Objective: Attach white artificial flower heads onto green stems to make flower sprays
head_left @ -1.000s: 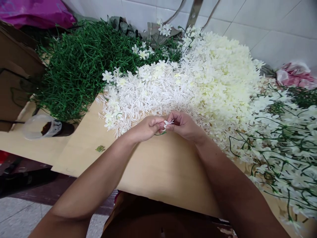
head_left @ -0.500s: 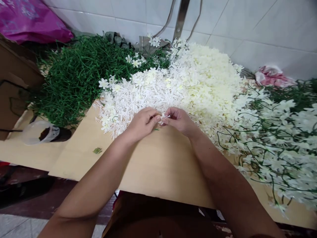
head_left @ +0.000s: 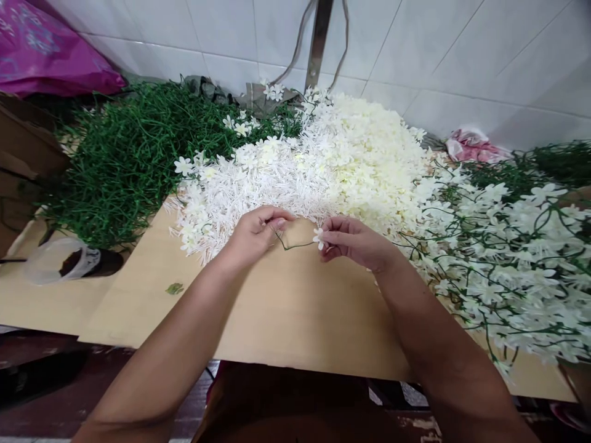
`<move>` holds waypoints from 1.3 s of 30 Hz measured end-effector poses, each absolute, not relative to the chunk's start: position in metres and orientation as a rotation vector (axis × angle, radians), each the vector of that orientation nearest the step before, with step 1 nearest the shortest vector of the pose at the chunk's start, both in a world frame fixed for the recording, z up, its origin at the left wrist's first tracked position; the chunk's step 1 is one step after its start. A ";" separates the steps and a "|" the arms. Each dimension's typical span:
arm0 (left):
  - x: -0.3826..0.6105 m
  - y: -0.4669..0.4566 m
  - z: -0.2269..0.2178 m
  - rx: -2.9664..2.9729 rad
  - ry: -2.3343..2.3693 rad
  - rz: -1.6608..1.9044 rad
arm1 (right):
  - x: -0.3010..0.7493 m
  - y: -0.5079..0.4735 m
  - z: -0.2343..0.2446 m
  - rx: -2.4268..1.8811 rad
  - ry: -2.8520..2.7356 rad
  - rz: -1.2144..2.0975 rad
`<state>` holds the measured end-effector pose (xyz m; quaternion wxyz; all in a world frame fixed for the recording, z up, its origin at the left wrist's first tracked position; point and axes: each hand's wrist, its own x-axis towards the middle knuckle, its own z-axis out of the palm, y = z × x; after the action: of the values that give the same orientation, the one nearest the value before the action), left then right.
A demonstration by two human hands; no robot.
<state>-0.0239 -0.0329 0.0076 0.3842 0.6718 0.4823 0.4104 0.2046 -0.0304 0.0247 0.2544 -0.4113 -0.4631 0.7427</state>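
Between my hands runs a thin, bent green stem (head_left: 295,247) of an artificial flower. My left hand (head_left: 257,234) pinches the stem's left end. At its right end is a small white flower (head_left: 319,237), held in the fingertips of my right hand (head_left: 353,239). Just beyond my hands spreads a heap of white stamen-like pieces (head_left: 290,181). A pile of cream-white petals (head_left: 378,154) adjoins it on the right. Farther left lies a mass of green stems (head_left: 133,147).
White flowers on green stems (head_left: 521,264) cover the table's right side. A clear plastic cup (head_left: 60,261) lies tipped beside a dark container (head_left: 111,263) on the left. Cardboard (head_left: 295,320) covers the tabletop. A purple bag (head_left: 55,55) sits against the tiled wall (head_left: 443,55).
My hands have moved apart, with the right hand going right. The green stem now shows between them, with the white flower at my right fingertips. The whole view has shifted slightly.
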 end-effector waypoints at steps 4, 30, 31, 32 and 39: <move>-0.020 -0.037 0.011 1.585 1.146 0.877 | 0.218 -0.024 0.030 -1.362 -1.701 1.690; -0.010 -0.032 -0.012 1.841 1.110 0.667 | 0.213 0.020 0.019 -1.443 -1.612 0.717; -0.010 -0.032 -0.011 1.872 1.115 0.706 | 0.210 0.018 0.019 -1.401 -1.595 0.763; -0.009 -0.032 -0.010 1.896 1.123 0.761 | 0.207 0.016 0.018 -1.366 -1.582 0.804; -0.002 -0.031 -0.009 1.564 1.227 1.146 | 0.178 -0.003 0.012 -1.220 -1.713 0.942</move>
<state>-0.0024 -0.0314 -0.0087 0.4112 0.6213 0.4875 0.4552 0.1776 -0.0035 0.0115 0.4067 -0.4836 -0.6791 0.3736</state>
